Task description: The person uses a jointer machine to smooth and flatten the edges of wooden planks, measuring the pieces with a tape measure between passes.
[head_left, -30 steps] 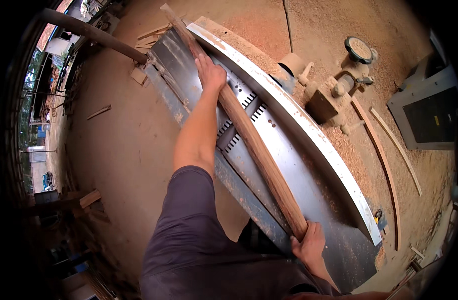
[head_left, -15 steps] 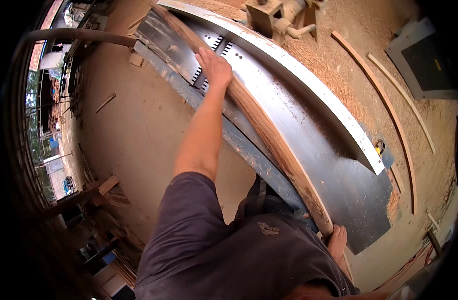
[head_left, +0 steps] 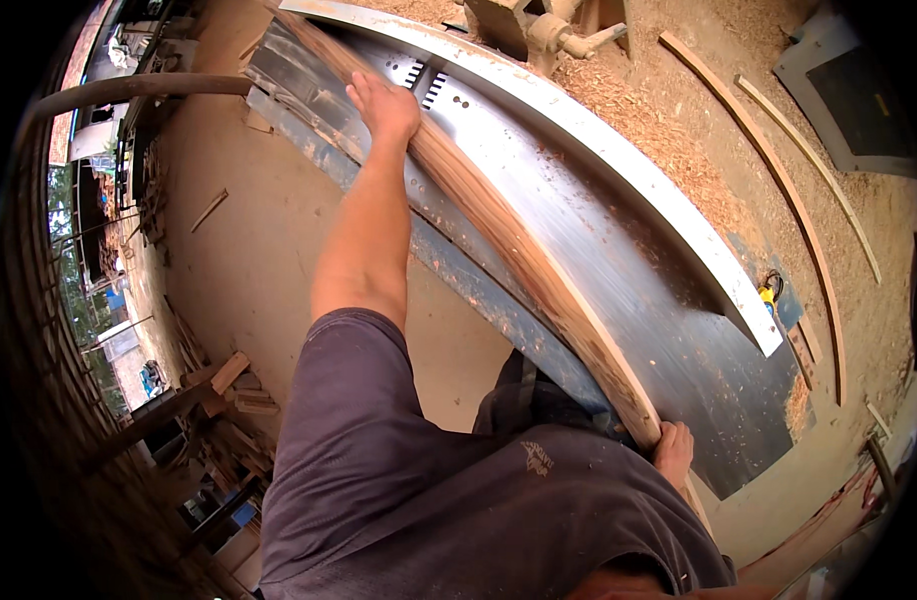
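A long brown wooden board (head_left: 499, 230) lies lengthwise on the metal bed (head_left: 679, 370) of a jointer, running from near my body to the far left. My left hand (head_left: 387, 105) rests on the board's top with fingers stretched out, close to the slotted middle of the bed. At the near end of the board, my right hand (head_left: 674, 450) is closed around it; part of that hand is hidden by the board and my shirt. Along the bed's right side stands a long pale metal fence (head_left: 619, 160), apart from the board along its near stretch.
Wood shavings (head_left: 619, 100) cover the floor beyond the fence. Long wooden strips (head_left: 769, 150) lie at the right, near a grey box-shaped cabinet (head_left: 854, 95). A dark curved bar (head_left: 149, 87) extends from the machine's far left, and scrap wood (head_left: 234, 375) is piled at the left.
The board has slid a little farther along the bed, away from me, and both hands have moved forward with it. The whole view has shifted slightly.
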The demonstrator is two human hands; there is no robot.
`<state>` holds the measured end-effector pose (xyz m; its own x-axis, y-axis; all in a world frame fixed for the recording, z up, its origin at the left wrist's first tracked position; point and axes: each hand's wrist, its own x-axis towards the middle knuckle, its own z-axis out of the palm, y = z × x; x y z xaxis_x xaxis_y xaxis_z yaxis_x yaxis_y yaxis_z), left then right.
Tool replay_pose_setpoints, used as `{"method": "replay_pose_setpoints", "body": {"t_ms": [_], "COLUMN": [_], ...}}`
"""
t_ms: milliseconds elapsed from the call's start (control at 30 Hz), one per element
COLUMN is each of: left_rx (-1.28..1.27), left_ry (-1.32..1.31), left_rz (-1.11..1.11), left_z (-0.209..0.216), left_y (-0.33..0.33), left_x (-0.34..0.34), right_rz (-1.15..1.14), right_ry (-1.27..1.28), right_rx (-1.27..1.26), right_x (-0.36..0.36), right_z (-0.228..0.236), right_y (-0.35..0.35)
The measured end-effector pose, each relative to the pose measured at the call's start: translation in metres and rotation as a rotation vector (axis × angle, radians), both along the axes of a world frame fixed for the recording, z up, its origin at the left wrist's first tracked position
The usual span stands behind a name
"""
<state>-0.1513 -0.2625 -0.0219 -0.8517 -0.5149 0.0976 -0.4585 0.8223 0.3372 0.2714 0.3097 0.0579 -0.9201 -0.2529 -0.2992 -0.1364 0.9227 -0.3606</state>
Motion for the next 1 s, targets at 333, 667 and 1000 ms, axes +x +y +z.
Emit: {"method": "replay_pose_setpoints", "body": {"t_ms": [333,667,1000], "left_rx": [-0.006,-0.105,-0.606], "left_ry": [0.062,0.018,0.042], "left_rz": [-0.035,-0.064,-0.217], "left_z": [-0.011,-0.021,-0.051], "left_y": [-0.062,-0.135,-0.229], "left_x": [-0.052,-0.107,-0.171], "right_rz": [-0.021,-0.027,-0.038], "right_ry": [-0.014,0.017,0.011], "right_rx": [-0.012,-0.02,-0.014], "right_x": [-0.052,-0.106,-0.15], "right_z": [0.003,0.003,0.004], "right_y": [-0.063,-0.13,-0.188]}}
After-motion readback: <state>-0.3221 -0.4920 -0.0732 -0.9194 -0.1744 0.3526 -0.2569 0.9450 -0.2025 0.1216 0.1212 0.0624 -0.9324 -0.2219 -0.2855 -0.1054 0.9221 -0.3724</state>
